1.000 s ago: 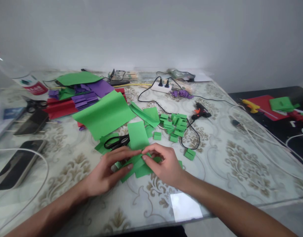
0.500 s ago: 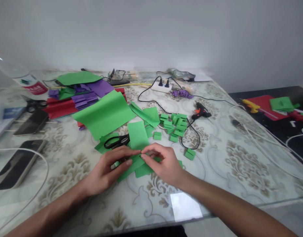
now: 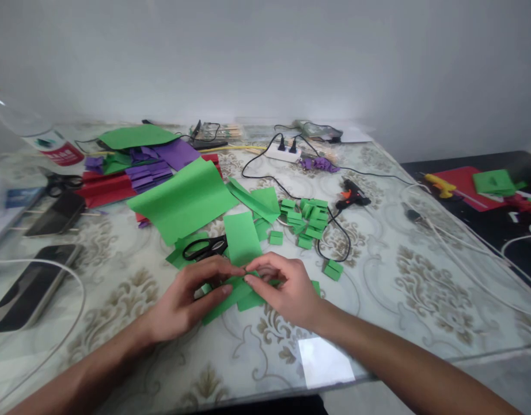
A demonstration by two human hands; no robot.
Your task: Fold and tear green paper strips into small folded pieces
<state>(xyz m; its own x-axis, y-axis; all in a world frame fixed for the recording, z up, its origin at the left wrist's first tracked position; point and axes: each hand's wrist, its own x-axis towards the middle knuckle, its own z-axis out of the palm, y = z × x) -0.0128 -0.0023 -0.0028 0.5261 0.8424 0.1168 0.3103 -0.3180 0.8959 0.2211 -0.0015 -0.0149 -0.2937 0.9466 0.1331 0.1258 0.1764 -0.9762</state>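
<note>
Between my fingertips is a strip of green paper (image 3: 226,301), slanting down to the left over other green pieces. My left hand (image 3: 192,297) pinches it, thumb below and index finger along its upper edge. The fingertips of my right hand (image 3: 287,288) close on its right end, almost touching the left index finger. Just beyond lies a flat green paper rectangle (image 3: 243,239). Black-handled scissors (image 3: 205,248) rest behind my left hand, their blades hidden by paper. To the right is a pile of small folded green paper pieces (image 3: 306,219), with one folded piece (image 3: 333,270) apart from it.
A large green sheet (image 3: 185,199) lies behind, near purple and red paper. A black glue gun (image 3: 352,195) stands at the right, its cord running by a white power strip (image 3: 283,153). Phones (image 3: 30,288) and a bottle (image 3: 45,138) are at the left.
My hands stay close together on the green strip. The right fingertips have shifted slightly left, and the strip's lower left end has moved a little down and left.
</note>
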